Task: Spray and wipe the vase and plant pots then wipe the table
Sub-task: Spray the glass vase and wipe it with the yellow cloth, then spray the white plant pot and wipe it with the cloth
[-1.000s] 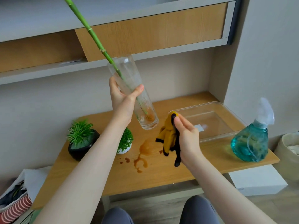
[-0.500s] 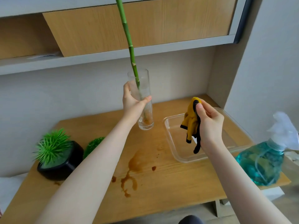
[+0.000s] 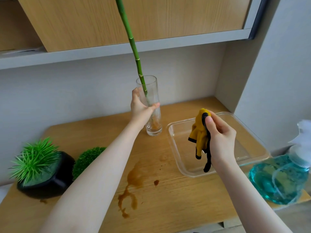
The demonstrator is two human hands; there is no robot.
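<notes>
The tall clear cylindrical glass vase (image 3: 152,113) is seen upright at the far middle of the light wooden table (image 3: 176,204), its base apparently on or just at the surface, with a long jointed green bamboo stem (image 3: 134,52) standing in it and brownish residue at the bottom. It is gripped by the left hand (image 3: 140,109), thumb and fingers curled round the glass. A crumpled mustard-yellow cloth with black trim (image 3: 201,138) is pinched between thumb and fingers of the right hand (image 3: 220,140), held over a shallow clear plastic rectangular tray (image 3: 175,148). Brown, wet-looking spill marks (image 3: 133,184) are noted on the wood grain near the middle, so the table wipe is judged not done. Whether the vase is finished cannot be told. At the left, a glossy black angular pot with spiky green plastic foliage (image 3: 42,175) and a small round green plant (image 3: 87,158), its pot hidden, appear untouched. A translucent teal spray bottle (image 3: 281,179) stands at the near right.
</notes>
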